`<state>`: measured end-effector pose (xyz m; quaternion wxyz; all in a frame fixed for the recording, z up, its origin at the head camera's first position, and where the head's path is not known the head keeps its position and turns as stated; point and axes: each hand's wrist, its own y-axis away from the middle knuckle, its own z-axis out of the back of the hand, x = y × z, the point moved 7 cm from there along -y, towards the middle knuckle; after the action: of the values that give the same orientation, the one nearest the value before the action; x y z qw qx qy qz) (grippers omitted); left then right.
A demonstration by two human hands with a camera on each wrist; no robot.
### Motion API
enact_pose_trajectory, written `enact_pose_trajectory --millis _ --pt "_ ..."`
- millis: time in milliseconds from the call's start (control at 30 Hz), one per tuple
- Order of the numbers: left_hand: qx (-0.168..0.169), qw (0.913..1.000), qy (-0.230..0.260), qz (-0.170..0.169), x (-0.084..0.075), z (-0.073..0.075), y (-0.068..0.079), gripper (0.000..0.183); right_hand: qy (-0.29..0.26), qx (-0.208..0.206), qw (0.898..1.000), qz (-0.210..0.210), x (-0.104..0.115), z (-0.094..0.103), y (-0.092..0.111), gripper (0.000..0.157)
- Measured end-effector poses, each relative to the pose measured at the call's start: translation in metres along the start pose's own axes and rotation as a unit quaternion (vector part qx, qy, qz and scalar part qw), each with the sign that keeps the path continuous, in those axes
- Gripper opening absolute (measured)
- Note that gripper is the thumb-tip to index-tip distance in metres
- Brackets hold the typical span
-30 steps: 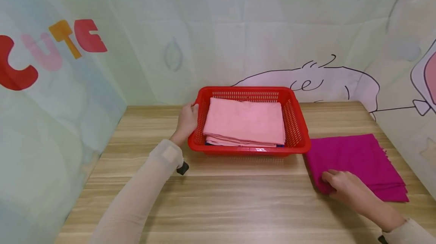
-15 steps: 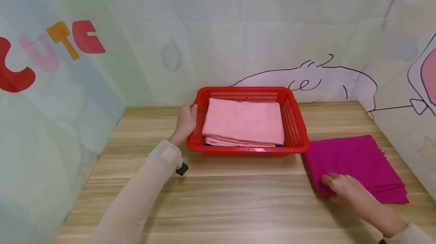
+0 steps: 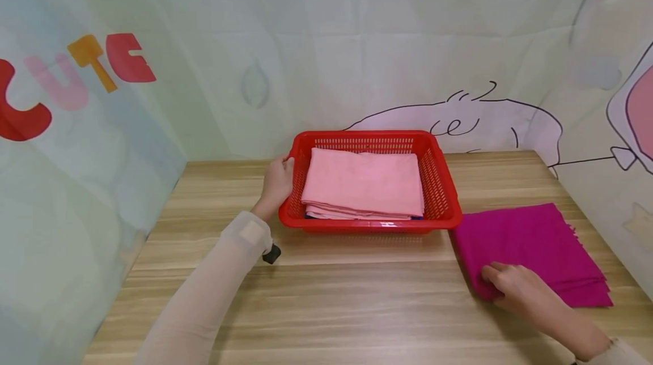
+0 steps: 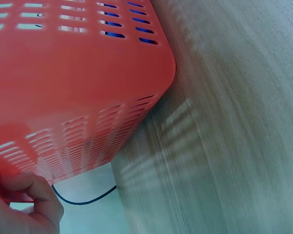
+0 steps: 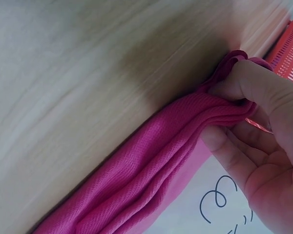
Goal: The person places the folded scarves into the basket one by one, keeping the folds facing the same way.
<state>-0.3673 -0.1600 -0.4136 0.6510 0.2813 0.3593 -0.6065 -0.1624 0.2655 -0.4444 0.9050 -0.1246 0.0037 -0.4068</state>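
**Observation: two separate grasps, centre and lower right**

On the head feed I am seeing the left hand [image 3: 278, 181] gripping the left rim of the red basket [image 3: 369, 224] at frame centre, presumably steadying it. The right hand [image 3: 520, 291], lower right, is pinching the near left corner of the magenta cloth [image 3: 541, 246], its layers bunching in the grasp, likely for controlling them together. That cloth is lying on the worktop [image 3: 357, 297] beside the basket; whether they are touching I cannot tell. Folded pink cloths [image 3: 364, 181] are lying inside the basket.
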Motion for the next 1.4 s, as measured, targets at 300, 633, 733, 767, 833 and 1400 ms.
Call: enact_pose_trajectory --millis 300,633,733,767,833,1400 --pt "-0.004 0.9999 -0.005 -0.009 0.0 0.0 -0.001 0.042 -0.01 -0.016 1.0 0.014 0.005 0.001 0.004 0.053" --pt "-0.001 1.0 -0.004 -0.005 0.0 0.0 0.001 0.042 -0.021 -0.023 0.999 0.024 0.008 0.001 0.008 0.053" --pt "0.002 1.0 -0.002 -0.003 0.0 -0.001 0.001 0.042 -0.025 -0.023 0.999 0.024 0.008 0.002 0.008 0.052" --pt "0.002 1.0 -0.003 -0.005 0.0 -0.001 0.001 0.042 -0.027 -0.022 0.999 0.024 0.008 0.002 0.008 0.052" --pt "0.002 1.0 -0.003 -0.006 0.0 0.0 0.0 0.042 -0.029 -0.021 0.999 0.024 0.009 0.003 0.008 0.052" --pt "-0.006 0.9999 -0.003 -0.009 0.001 0.0 -0.002 0.042 -0.043 -0.01 0.999 0.025 0.015 0.0 0.012 0.053"
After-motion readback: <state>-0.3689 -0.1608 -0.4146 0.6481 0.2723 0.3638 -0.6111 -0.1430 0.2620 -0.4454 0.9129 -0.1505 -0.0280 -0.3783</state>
